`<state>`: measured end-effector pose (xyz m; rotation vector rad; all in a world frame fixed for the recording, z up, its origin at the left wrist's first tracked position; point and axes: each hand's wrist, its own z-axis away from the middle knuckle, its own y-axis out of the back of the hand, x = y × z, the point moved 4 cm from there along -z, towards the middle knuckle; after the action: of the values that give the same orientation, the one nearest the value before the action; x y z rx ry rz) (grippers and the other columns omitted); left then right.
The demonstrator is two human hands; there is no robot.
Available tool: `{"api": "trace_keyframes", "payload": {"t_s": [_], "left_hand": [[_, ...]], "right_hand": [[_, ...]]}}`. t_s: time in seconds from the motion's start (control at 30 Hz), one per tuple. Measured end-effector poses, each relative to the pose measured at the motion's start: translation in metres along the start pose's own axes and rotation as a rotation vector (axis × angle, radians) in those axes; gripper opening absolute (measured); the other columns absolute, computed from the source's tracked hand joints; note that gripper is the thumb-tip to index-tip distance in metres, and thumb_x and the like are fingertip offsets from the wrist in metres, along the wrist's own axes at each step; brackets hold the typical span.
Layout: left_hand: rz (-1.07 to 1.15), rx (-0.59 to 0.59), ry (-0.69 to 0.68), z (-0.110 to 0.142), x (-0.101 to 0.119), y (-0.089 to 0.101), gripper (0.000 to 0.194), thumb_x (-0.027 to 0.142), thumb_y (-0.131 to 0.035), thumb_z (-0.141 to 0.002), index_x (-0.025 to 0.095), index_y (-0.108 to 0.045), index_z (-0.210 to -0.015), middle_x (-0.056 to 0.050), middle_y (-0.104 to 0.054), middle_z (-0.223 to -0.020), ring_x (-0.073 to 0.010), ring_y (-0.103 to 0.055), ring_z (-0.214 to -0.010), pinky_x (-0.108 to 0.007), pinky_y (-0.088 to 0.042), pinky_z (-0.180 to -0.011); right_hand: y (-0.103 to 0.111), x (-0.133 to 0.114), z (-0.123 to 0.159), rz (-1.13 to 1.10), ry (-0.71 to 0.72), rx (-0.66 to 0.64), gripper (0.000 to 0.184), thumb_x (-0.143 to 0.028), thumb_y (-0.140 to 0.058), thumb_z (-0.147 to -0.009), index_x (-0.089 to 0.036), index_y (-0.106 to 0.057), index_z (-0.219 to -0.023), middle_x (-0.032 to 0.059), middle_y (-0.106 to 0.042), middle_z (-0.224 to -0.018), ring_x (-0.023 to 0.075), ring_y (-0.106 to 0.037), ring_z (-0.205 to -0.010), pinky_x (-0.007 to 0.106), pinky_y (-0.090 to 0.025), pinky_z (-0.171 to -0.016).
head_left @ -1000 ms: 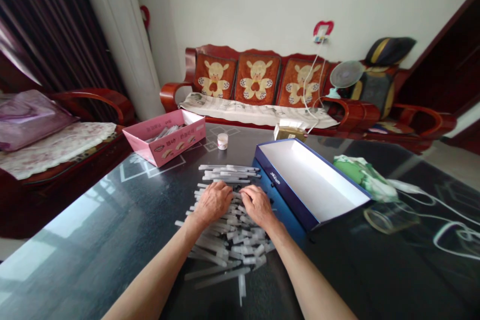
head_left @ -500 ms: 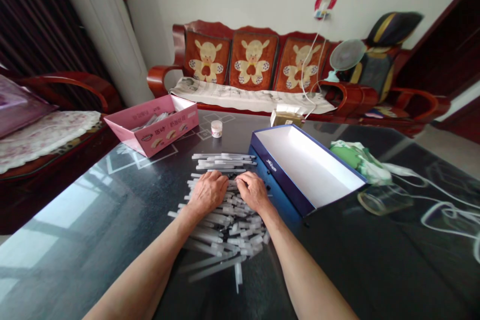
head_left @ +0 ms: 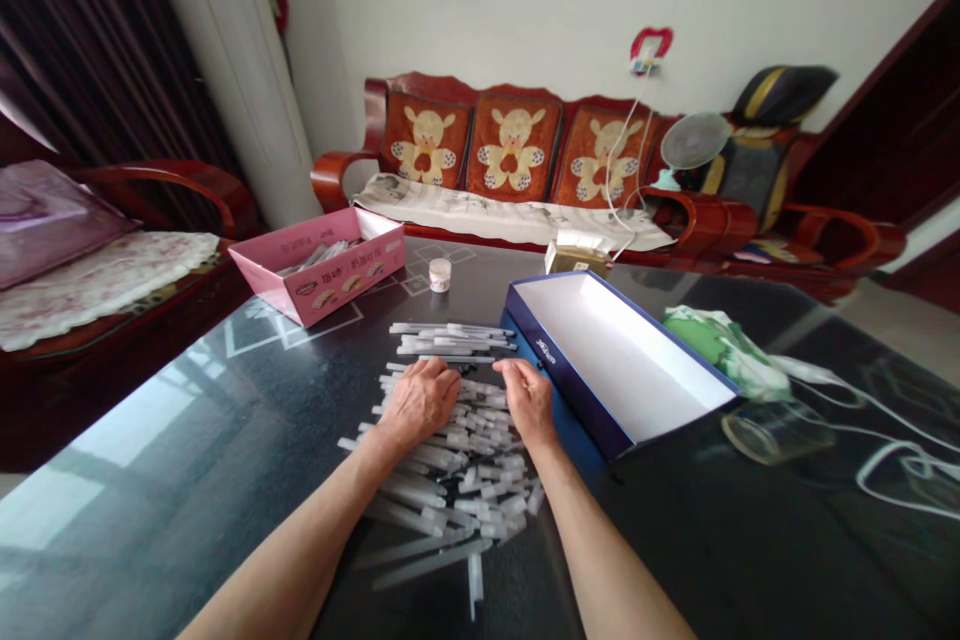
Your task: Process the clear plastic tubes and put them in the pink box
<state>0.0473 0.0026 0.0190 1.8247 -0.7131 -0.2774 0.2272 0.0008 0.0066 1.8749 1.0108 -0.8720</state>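
Both of my hands work over a loose heap of whitish translucent pens (head_left: 431, 490) on the dark table. My left hand (head_left: 421, 400) rests palm down on the heap's far left part, fingers curled under; whatever they hold is hidden. At the heap's far right side, my right hand (head_left: 529, 402) has thumb and forefinger pinched together beside the end of a pen, and what is between them is too small to make out. Just beyond my hands lies a row of pens (head_left: 454, 332), roughly parallel and crosswise.
A pink box (head_left: 352, 288) with pens inside stands far left, near a small white jar (head_left: 439, 275). To the right sits a blue box (head_left: 577, 375) with a white inside. Beyond it are a tissue box (head_left: 574, 258), a green-and-white packet (head_left: 724, 350), a glass (head_left: 776, 432) and white cables (head_left: 911, 465).
My right hand has shifted right, widening the gap to my left hand, which stays over the heap. The whole view has tipped slightly upward.
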Motion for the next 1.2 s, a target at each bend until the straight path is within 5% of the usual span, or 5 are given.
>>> {"api": "trace_keyframes", "payload": {"t_s": [0.23,0.57,0.8,1.07,1.2], "left_hand": [[0.109,0.021,0.026,-0.001,-0.004,0.002,0.028,0.029,-0.040,-0.096,0.019,-0.065,-0.102,-0.006,-0.065,-0.091,-0.0174,-0.062,-0.087,-0.031,-0.048,-0.084],[0.308,0.493,0.387,0.004,-0.047,0.024,0.026,0.030,-0.044,-0.092,0.019,-0.067,-0.099,-0.004,-0.070,-0.088,-0.0141,-0.066,-0.081,-0.024,-0.050,-0.076],[0.271,0.527,0.397,0.002,-0.045,0.022,0.025,0.029,-0.043,-0.092,0.022,-0.065,-0.102,-0.003,-0.069,-0.089,-0.0146,-0.065,-0.082,-0.025,-0.050,-0.077],[-0.043,0.373,0.093,-0.027,-0.009,0.024,0.032,0.027,-0.047,-0.092,0.020,-0.056,-0.121,-0.012,-0.058,-0.127,-0.0289,-0.046,-0.124,-0.046,-0.035,-0.100],[-0.056,0.333,0.058,-0.027,-0.003,0.016,0.026,0.029,-0.042,-0.095,0.022,-0.060,-0.113,-0.009,-0.067,-0.105,-0.0234,-0.058,-0.099,-0.044,-0.036,-0.097]], "right_hand": [[0.016,0.012,-0.019,0.185,-0.002,0.030,0.024,-0.028,-0.051,-0.083,-0.016,-0.071,-0.089,0.0092,-0.071,-0.092,0.0197,-0.065,-0.082,0.030,-0.051,-0.077],[-0.015,0.016,-0.033,0.658,0.052,-0.239,0.012,-0.020,-0.061,-0.081,-0.021,-0.071,-0.087,0.0098,-0.064,-0.090,0.0215,-0.063,-0.085,0.030,-0.048,-0.077],[-0.001,0.008,-0.040,0.197,0.005,-0.234,0.014,-0.029,-0.059,-0.079,-0.020,-0.069,-0.083,0.0020,-0.071,-0.076,0.0172,-0.065,-0.070,0.028,-0.049,-0.070],[-0.021,-0.013,-0.032,-0.155,-0.114,-0.225,0.029,-0.047,-0.053,-0.084,-0.022,-0.066,-0.081,0.0038,-0.073,-0.076,0.0203,-0.069,-0.074,0.028,-0.052,-0.070],[-0.029,-0.016,-0.026,-0.249,-0.139,-0.217,0.034,-0.052,-0.050,-0.086,-0.022,-0.065,-0.077,0.0036,-0.072,-0.070,0.0213,-0.070,-0.072,0.029,-0.054,-0.067]]}}
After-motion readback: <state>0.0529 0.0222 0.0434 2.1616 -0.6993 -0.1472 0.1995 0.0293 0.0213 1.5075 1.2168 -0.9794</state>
